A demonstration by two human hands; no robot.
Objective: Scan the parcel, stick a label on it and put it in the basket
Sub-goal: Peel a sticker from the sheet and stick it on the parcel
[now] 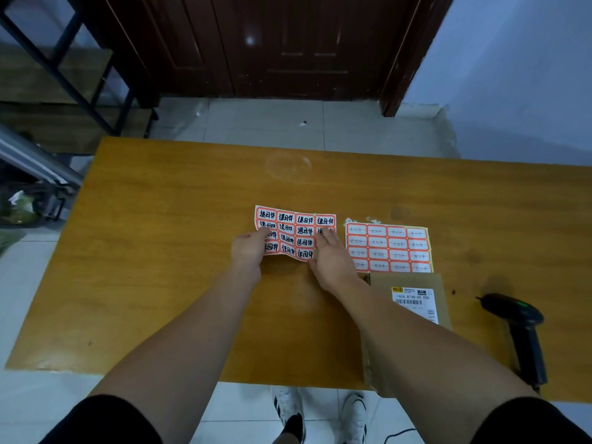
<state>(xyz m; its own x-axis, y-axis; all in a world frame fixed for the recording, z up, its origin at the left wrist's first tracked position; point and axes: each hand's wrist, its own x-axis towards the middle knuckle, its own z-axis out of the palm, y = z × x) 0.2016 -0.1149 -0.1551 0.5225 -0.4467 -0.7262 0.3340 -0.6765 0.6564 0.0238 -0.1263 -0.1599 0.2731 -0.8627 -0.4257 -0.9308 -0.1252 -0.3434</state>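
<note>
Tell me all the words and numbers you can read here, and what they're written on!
"退回件": handwritten in black on each red-bordered sticker of the label sheet held by the left hand and right hand.
"160A B748-00 PDD": on the white shipping label of the cardboard parcel.
Second sticker sheet: writing too faint to read.
Barcode and small print on the shipping label: too small to read.
</note>
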